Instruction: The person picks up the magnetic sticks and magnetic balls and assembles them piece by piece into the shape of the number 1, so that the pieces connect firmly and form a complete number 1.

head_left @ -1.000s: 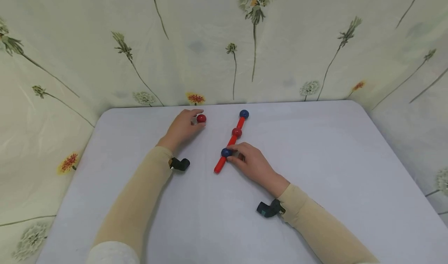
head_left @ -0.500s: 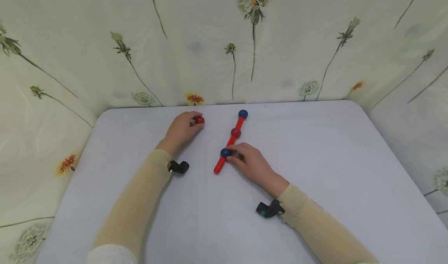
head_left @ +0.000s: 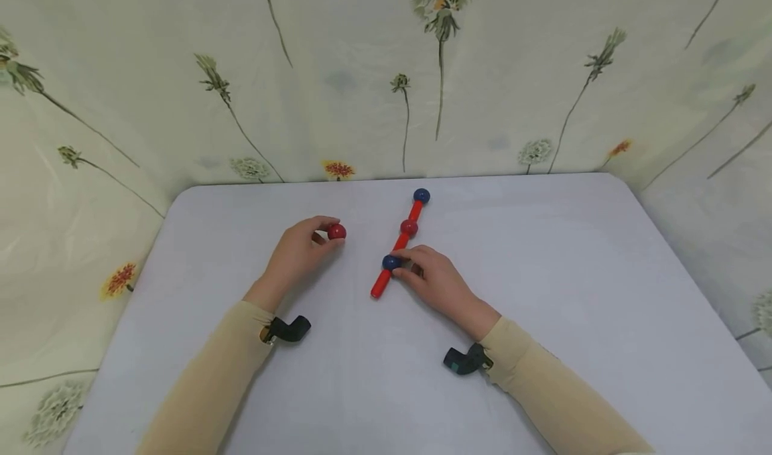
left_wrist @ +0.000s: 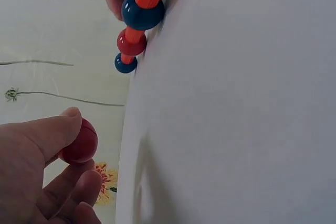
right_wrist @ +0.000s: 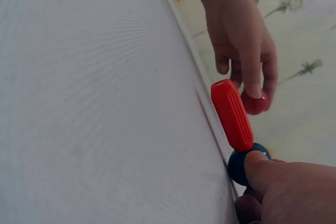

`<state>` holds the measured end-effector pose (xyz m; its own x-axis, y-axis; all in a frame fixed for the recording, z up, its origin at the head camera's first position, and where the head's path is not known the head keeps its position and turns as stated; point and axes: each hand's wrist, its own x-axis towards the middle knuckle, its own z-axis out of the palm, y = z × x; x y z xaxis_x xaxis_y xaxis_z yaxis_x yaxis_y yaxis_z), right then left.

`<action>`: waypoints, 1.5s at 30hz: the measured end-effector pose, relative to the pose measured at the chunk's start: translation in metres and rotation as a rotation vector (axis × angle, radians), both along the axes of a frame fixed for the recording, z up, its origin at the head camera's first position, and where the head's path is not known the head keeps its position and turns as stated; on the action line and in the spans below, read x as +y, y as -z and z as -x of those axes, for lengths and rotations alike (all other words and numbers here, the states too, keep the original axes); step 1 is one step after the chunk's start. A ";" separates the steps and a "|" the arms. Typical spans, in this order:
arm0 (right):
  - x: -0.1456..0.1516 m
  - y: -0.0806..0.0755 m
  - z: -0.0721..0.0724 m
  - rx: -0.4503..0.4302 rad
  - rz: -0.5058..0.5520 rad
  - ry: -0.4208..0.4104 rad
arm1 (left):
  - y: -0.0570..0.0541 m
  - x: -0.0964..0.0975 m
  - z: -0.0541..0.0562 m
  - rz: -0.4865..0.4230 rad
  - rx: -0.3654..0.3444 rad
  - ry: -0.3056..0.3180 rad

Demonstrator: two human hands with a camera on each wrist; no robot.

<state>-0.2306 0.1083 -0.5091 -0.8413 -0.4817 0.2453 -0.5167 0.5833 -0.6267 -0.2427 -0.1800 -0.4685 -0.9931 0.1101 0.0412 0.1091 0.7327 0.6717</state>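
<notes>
Between thumb and fingers, my left hand (head_left: 297,254) pinches a loose red ball (head_left: 336,231), left of the row of joined pieces. In the left wrist view that red ball (left_wrist: 81,142) appears off the tabletop. My right hand (head_left: 439,282) pinches the near blue ball (head_left: 391,262) of the row. A red stick (head_left: 380,284) juts from this ball toward me, its near end bare. Beyond it, another red stick (head_left: 401,241) leads to a red ball (head_left: 409,227), then a further red stick (head_left: 415,210) and a blue ball (head_left: 421,196) at the far end.
A white-covered table (head_left: 543,254) lies under both hands, its back edge just behind the far blue ball. Behind it hangs a flower-printed cloth (head_left: 482,73). Small black cameras (head_left: 291,329) are strapped at both wrists.
My left hand has drawn back toward me and slightly left, carrying the red ball from near the table's back edge. The right hand and the joined row stay in place.
</notes>
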 end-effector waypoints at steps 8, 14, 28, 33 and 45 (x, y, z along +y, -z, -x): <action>0.001 0.001 0.001 -0.003 -0.013 0.006 | 0.005 0.000 -0.038 -0.038 -0.024 -0.003; 0.002 0.001 0.000 -0.004 -0.012 0.005 | 0.007 0.000 -0.057 -0.034 -0.028 -0.005; 0.000 0.003 0.001 0.018 0.000 -0.002 | 0.013 0.008 -0.088 -0.041 -0.035 0.039; 0.000 0.002 0.000 0.014 -0.001 -0.001 | 0.018 0.013 -0.093 -0.027 -0.002 0.073; -0.001 0.001 -0.001 0.016 -0.001 -0.001 | 0.030 0.026 -0.102 -0.007 0.075 0.094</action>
<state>-0.2300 0.1078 -0.5096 -0.8369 -0.4825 0.2585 -0.5273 0.5836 -0.6176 -0.1408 -0.1536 -0.4989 -0.9724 0.2022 0.1163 0.2275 0.7120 0.6643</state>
